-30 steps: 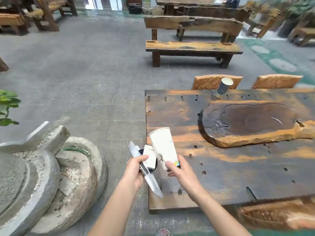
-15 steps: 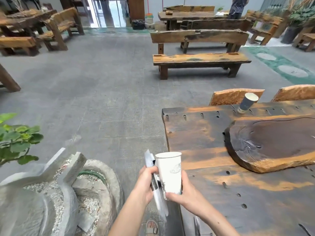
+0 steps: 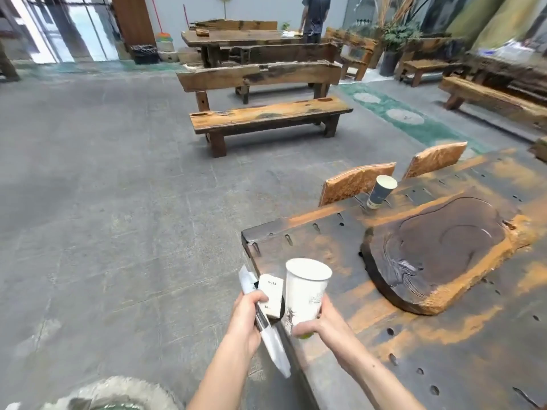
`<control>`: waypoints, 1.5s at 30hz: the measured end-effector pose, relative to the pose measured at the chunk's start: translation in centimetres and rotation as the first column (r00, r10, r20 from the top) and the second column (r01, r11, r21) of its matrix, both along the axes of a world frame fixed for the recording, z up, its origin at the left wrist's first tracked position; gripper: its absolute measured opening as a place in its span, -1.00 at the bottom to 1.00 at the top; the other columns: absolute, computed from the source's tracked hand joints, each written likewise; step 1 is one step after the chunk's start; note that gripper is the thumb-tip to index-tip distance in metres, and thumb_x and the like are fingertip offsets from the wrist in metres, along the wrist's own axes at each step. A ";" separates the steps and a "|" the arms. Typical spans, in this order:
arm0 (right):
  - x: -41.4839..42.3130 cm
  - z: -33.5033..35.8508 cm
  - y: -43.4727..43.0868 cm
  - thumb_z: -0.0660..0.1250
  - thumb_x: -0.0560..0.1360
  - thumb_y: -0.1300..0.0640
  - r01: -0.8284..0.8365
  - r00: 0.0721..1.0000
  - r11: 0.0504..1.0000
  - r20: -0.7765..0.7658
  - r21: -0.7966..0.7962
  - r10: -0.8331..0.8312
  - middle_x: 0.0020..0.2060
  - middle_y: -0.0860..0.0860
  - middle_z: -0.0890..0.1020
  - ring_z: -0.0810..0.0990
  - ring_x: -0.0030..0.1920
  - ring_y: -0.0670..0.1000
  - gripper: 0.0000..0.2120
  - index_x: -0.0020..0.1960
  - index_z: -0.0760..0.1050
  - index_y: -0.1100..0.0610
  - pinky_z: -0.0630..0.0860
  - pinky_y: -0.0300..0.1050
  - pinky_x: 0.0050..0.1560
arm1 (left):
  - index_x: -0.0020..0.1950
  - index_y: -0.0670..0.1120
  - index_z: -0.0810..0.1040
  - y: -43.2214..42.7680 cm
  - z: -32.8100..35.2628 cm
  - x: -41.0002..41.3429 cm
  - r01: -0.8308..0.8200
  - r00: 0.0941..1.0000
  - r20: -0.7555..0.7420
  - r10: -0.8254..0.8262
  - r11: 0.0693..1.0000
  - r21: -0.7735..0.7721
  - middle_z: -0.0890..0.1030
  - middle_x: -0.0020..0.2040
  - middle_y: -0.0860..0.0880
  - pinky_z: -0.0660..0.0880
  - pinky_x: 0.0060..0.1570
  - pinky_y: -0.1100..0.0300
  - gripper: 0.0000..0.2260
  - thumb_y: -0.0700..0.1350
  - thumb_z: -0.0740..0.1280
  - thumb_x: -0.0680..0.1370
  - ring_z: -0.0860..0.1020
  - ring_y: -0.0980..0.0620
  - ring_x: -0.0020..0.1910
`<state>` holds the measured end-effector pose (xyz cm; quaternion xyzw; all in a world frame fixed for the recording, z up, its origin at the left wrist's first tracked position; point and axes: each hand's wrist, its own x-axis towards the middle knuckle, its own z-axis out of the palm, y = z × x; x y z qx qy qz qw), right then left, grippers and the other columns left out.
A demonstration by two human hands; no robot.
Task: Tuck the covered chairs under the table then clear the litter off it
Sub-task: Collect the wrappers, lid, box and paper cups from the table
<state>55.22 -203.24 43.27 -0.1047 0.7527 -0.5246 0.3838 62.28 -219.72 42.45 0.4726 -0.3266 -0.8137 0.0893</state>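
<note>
My right hand (image 3: pixel 321 321) grips a tall white paper cup (image 3: pixel 306 288) upright, just above the near left corner of the dark wooden table (image 3: pixel 444 350). My left hand (image 3: pixel 247 318) holds a bundle of litter beside it: a long white wrapper (image 3: pixel 273 347), a small white box (image 3: pixel 270 294) and something dark behind them. A blue paper cup (image 3: pixel 380 192) stands on the table's far edge. Two chair backs (image 3: pixel 355 183) (image 3: pixel 435 158) rise just behind that far edge.
A carved dark wooden tray (image 3: pixel 438 253) lies on the table to the right. A wooden bench (image 3: pixel 269 118) stands ahead across grey floor. More tables and benches and a person (image 3: pixel 315 16) are at the back. A stone basin (image 3: pixel 112 395) sits at the lower left.
The view has swung up and to the left, so the table now sits further right. Both hands keep their hold; the white cup has gone from tilted to upright.
</note>
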 end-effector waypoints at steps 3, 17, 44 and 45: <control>-2.7 -0.3 -2.7 0.53 0.04 0.20 0.141 0.990 0.990 -0.005 -0.016 -0.142 0.03 -0.03 0.69 0.65 0.00 -0.04 -0.20 0.24 0.40 -0.08 0.58 -0.18 -0.15 | 0.33 -0.35 0.48 -3.9 -0.2 -2.9 0.109 0.994 0.014 -0.109 0.994 0.002 0.66 0.07 -0.36 0.59 -0.22 0.01 -0.55 -0.38 0.19 0.44 0.63 -0.25 -0.17; -10.7 -1.1 -18.5 0.35 -0.14 0.33 0.596 0.802 0.800 0.105 -0.068 -0.588 -0.07 0.16 0.68 0.56 -0.02 0.14 -0.22 0.13 0.53 0.30 0.48 -0.09 -0.19 | 0.14 -0.33 0.55 -22.8 0.7 -18.0 0.517 0.856 0.015 -0.517 0.855 -0.032 0.64 -0.05 -0.34 0.51 -0.17 -0.01 -0.71 -0.37 0.22 0.44 0.58 -0.23 -0.21; -41.8 -3.4 -25.4 0.35 -0.22 0.37 0.976 0.176 0.133 0.272 -0.172 -0.946 -0.04 0.33 0.68 0.63 -0.05 0.35 -0.15 0.12 0.47 0.34 0.41 0.11 -0.18 | 0.07 -0.37 0.60 -27.6 1.7 -59.2 0.913 0.408 -0.016 -0.913 0.408 -0.015 0.70 -0.06 -0.34 0.67 -0.28 -0.04 -0.64 -0.34 0.27 0.30 0.69 -0.22 -0.28; -42.3 -3.5 -25.2 0.35 -0.22 0.38 0.979 0.154 0.111 0.273 -0.170 -0.950 -0.02 0.32 0.68 0.63 0.02 0.39 -0.15 0.13 0.46 0.33 0.43 0.11 -0.17 | 0.10 -0.37 0.59 -26.9 1.8 -60.0 0.925 0.380 -0.016 -0.925 0.381 -0.009 0.70 -0.03 -0.35 0.68 -0.18 -0.08 -0.61 -0.34 0.27 0.30 0.69 -0.24 -0.24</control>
